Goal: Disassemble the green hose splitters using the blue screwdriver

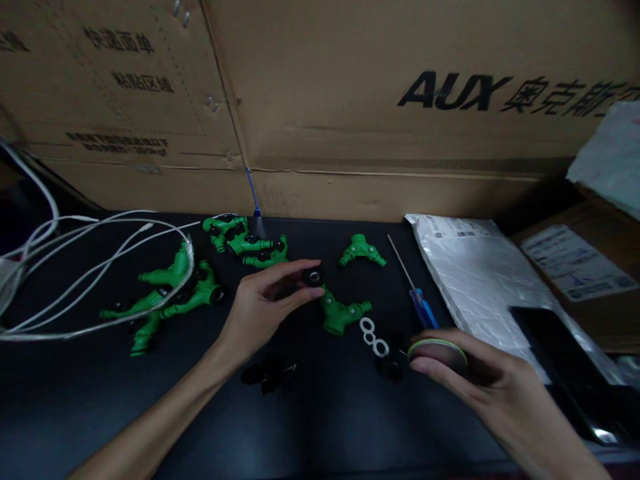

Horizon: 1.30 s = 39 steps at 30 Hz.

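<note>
My left hand point(265, 297) pinches a small black ring-shaped fitting point(314, 276) between thumb and fingertips, its hole facing me. Just below and beyond it lies a green Y-shaped hose connector point(336, 315) on the dark table. On the right, my right hand point(495, 380) is closed around a flat round object with a yellow-green rim point(437, 353); it could be a small tin or a roll, I cannot tell which. White ring washers point(374, 337) lie to its left, beside a dark round part point(390, 368). Loose black parts point(270, 373) sit below my left hand.
Another green connector point(361, 251) lies farther back, near a blue-handled screwdriver point(420, 303). Several green connectors point(175, 293) and white cables point(110, 250) spread across the left. Cardboard boxes point(320, 120) wall off the back. A silvery mailer point(465, 267) and a black phone point(555, 363) are at right.
</note>
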Motion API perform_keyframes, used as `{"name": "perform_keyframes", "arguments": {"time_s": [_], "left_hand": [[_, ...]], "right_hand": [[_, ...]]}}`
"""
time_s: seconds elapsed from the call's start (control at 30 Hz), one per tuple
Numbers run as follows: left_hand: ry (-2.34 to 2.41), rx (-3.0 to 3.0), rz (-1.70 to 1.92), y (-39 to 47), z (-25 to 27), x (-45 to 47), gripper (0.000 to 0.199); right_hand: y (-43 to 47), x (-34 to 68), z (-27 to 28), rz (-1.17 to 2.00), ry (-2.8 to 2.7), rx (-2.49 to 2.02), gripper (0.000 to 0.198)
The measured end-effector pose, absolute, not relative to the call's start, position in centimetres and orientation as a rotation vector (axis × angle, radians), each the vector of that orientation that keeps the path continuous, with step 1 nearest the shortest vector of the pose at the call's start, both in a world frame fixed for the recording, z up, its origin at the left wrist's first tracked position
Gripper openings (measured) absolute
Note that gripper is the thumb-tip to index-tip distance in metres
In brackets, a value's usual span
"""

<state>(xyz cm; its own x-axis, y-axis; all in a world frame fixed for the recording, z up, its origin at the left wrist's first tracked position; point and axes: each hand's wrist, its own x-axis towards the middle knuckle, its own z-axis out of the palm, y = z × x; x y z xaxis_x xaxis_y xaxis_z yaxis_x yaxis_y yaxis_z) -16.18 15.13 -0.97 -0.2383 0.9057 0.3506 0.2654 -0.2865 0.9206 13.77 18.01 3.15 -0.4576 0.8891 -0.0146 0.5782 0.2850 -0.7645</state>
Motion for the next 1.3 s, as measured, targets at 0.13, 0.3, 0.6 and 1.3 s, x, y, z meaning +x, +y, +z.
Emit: {"name": "perform_keyframes", "arguments": {"time_s": [0.13, 0.3, 0.6, 1.3], "left_hand": [[1.341, 1.502, 1.512, 15.2, -1.4, -16.0, 0.039], [1.269, 1.553, 1.492, 15.1, -1.5, -15.7, 0.038], [1.311, 1.519, 1.366, 14.8, -1.1, -15.4, 0.039], [1.517, 1.497, 1.262, 14.1, -0.3, -15.1, 0.041]], "right_hand": [[16.7, 18.1, 0.0, 0.938, -2.049, -1.547, 0.038], [16.3, 19.9, -2.1, 0.710, -2.182, -1.559, 0.049], [16.3, 17.1, 1.5, 0.290, -2.166, -1.454, 0.049], [20.6, 3.5, 2.4, 1.364, -2.032, -0.904, 0.036]]}}
